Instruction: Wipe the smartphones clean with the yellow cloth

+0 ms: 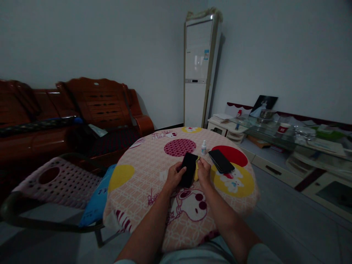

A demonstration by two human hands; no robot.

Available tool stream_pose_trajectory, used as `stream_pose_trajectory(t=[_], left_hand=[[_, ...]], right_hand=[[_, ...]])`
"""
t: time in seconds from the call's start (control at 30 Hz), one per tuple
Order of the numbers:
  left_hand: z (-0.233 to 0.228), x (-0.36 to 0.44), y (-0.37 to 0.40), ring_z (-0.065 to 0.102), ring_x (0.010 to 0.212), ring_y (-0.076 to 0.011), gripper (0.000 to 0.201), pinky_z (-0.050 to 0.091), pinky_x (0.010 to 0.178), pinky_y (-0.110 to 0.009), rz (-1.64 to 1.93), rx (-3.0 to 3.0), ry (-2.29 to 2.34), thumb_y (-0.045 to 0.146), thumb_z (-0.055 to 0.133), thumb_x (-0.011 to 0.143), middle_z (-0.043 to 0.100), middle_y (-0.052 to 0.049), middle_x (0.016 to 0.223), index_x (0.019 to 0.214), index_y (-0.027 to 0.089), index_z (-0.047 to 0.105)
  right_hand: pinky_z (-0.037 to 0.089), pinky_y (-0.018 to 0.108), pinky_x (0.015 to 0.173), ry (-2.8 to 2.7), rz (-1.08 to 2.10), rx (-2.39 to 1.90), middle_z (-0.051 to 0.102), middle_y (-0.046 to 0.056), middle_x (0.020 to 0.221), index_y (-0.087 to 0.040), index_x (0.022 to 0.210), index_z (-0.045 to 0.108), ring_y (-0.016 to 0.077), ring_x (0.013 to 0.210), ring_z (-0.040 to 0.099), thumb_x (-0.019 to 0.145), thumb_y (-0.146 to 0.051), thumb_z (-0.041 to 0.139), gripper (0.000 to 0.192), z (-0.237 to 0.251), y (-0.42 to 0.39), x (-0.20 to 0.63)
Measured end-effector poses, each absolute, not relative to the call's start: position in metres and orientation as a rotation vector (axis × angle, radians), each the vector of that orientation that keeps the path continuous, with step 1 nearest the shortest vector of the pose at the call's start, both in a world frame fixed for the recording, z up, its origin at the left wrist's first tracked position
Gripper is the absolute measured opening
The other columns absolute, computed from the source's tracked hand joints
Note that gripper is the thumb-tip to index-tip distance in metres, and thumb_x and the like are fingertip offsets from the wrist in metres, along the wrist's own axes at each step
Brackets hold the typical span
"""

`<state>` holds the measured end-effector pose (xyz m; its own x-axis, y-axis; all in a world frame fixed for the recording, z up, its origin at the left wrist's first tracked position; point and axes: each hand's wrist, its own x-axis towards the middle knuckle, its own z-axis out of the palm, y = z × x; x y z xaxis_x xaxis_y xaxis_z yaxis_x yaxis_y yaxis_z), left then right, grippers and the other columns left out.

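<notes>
My left hand [175,176] is closed round the left edge of a flat black phone-like device [189,169], tilted above the table. My right hand [204,171] pinches a yellow cloth [196,173] against the device's right edge; part of the cloth hangs below the fingers. Just beyond my right hand a small white bottle [204,147] stands upright on the table. To the right of it lies another flat black object [221,161], like a phone or a folded case; its kind is not clear.
A patterned cloth covers the round table [145,176]. At left are a woven chair [60,179] with a blue cushion [99,198] and a brown wooden sofa [96,106]. A tall air conditioner [196,69] stands behind. Along the right wall runs a cluttered glass-topped cabinet [264,126].
</notes>
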<state>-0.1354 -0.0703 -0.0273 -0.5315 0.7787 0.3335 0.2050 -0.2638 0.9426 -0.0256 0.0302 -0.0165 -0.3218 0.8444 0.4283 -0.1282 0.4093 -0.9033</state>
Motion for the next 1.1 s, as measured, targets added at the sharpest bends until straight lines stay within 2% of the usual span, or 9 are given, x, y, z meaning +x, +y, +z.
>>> stream_pose_trajectory(t=[0.17, 0.47, 0.73, 0.9, 1.1], left_hand=[[-0.027, -0.133, -0.071, 0.059, 0.074, -0.0172, 0.027, 0.044, 0.066, -0.024, 1.893, 1.16, 1.63, 0.034, 0.065, 0.075, 0.066, -0.003, 0.08, 0.092, 0.013, 0.07], [-0.018, -0.147, -0.077, 0.053, 0.063, -0.0132, 0.024, 0.042, 0.06, -0.022, 2.255, 0.856, 1.8, 0.036, 0.065, 0.071, 0.061, 0.0, 0.07, 0.08, 0.013, 0.067], [-0.027, -0.159, -0.078, 0.047, 0.057, -0.0103, 0.024, 0.038, 0.053, -0.02, 2.464, 0.523, 1.866, 0.038, 0.064, 0.07, 0.055, 0.003, 0.064, 0.076, 0.015, 0.064], [-0.023, -0.156, -0.077, 0.049, 0.057, -0.0104, 0.025, 0.039, 0.053, -0.02, 2.41, 0.558, 1.827, 0.038, 0.065, 0.069, 0.056, 0.003, 0.064, 0.078, 0.014, 0.066], [-0.017, -0.141, -0.075, 0.056, 0.058, -0.013, 0.032, 0.044, 0.054, -0.023, 2.155, 0.69, 1.613, 0.038, 0.07, 0.065, 0.063, 0.0, 0.068, 0.083, 0.012, 0.069]], right_hand=[[0.033, 0.023, 0.055, -1.661, 1.147, -0.604, 0.051, -0.002, 0.064, -0.016, 0.075, 0.059, 0.0133, 0.059, 0.042, 0.082, -0.036, 0.039, 0.029, -0.022, 0.032, -0.029], [0.035, 0.023, 0.058, -2.044, 1.157, -0.397, 0.056, 0.0, 0.065, -0.015, 0.086, 0.065, 0.0147, 0.06, 0.049, 0.087, -0.036, 0.037, 0.035, -0.028, 0.006, -0.038], [0.034, 0.023, 0.055, -2.186, 1.204, -0.256, 0.052, -0.001, 0.057, -0.018, 0.075, 0.058, 0.0136, 0.053, 0.048, 0.09, -0.038, 0.033, 0.036, -0.023, -0.008, -0.034], [0.034, 0.023, 0.055, -2.141, 1.244, -0.332, 0.052, -0.002, 0.059, -0.018, 0.077, 0.059, 0.0135, 0.055, 0.049, 0.088, -0.034, 0.035, 0.031, -0.027, -0.007, -0.036], [0.033, 0.023, 0.057, -1.972, 1.143, -0.507, 0.052, -0.002, 0.061, -0.018, 0.072, 0.058, 0.0132, 0.058, 0.044, 0.085, -0.035, 0.037, 0.03, -0.028, 0.011, -0.037]])
